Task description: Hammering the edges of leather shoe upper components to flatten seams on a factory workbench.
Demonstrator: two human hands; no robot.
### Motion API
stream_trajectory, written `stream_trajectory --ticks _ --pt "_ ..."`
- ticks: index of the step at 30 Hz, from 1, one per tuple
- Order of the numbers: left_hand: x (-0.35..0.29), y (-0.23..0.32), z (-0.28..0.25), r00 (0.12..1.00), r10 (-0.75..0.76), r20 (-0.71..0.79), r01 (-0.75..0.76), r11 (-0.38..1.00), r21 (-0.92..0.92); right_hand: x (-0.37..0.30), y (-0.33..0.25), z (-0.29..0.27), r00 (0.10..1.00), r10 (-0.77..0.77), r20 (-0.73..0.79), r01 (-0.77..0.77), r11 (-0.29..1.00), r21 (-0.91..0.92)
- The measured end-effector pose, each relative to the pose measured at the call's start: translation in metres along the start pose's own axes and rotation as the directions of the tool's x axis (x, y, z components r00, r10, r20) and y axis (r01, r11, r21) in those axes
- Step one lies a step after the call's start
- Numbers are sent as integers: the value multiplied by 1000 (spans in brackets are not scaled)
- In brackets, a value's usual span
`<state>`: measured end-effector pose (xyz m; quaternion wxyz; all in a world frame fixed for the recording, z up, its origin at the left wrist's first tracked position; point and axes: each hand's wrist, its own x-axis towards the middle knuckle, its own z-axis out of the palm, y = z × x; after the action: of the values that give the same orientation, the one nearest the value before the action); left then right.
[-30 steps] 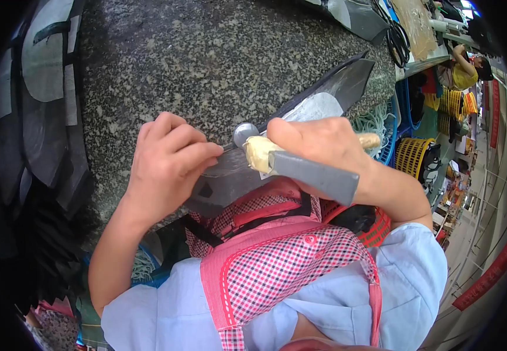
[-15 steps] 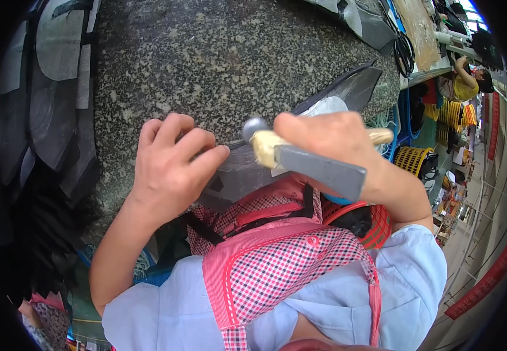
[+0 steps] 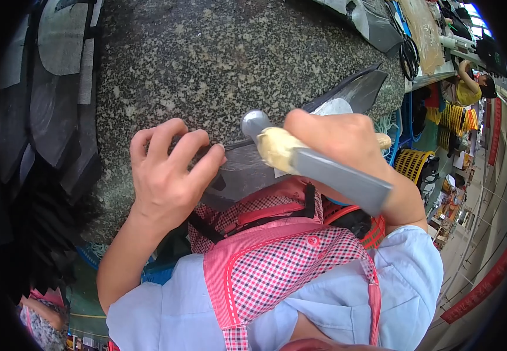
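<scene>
My right hand (image 3: 341,137) is wrapped round the wooden handle of a hammer (image 3: 341,180). The hammer's head has a round metal face at one end, a long flat grey end at the other and pale yellow wrapping at the middle. It hangs over a long, dark grey leather-like piece (image 3: 241,175) lying along the near edge of the stone slab. My left hand (image 3: 168,175) has its fingers bent, the thumb and forefinger tips at the left part of that piece's far edge. What lies beneath those fingertips is hidden. A pale patch shows at the piece's right part.
The speckled stone slab (image 3: 171,64) spreads in front of me. Several overlapping dark pieces with grey patches (image 3: 60,111) lie at the left. More dark pieces (image 3: 376,29) and a black cable (image 3: 408,57) are at the far right. Yellow baskets (image 3: 412,162) and a person in yellow (image 3: 468,90) are beyond.
The hammer has tilted, its flat end moving right and down. My right hand has shifted slightly right. My left hand has moved slightly left, with the thumb and fingers more spread.
</scene>
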<state>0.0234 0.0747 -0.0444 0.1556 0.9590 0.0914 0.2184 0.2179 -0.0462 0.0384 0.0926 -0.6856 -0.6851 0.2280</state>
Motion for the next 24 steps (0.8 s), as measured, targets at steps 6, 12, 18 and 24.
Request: stream_trajectory --ticks 6,12,18,24 --pt "-2 -1 -1 1000 23 2 -23 1000 -21 7 -3 17 995 31 90 -38 996 81" --pt "-15 14 1 967 -245 -73 243 970 -32 11 3 15 987 34 156 -46 996 74" --pt "-16 26 6 907 -418 -50 404 897 -177 6 2 17 995 39 93 -51 990 130" --pt "-12 25 5 896 -444 -9 434 880 -191 10 1 15 993 65 95 -77 989 129"
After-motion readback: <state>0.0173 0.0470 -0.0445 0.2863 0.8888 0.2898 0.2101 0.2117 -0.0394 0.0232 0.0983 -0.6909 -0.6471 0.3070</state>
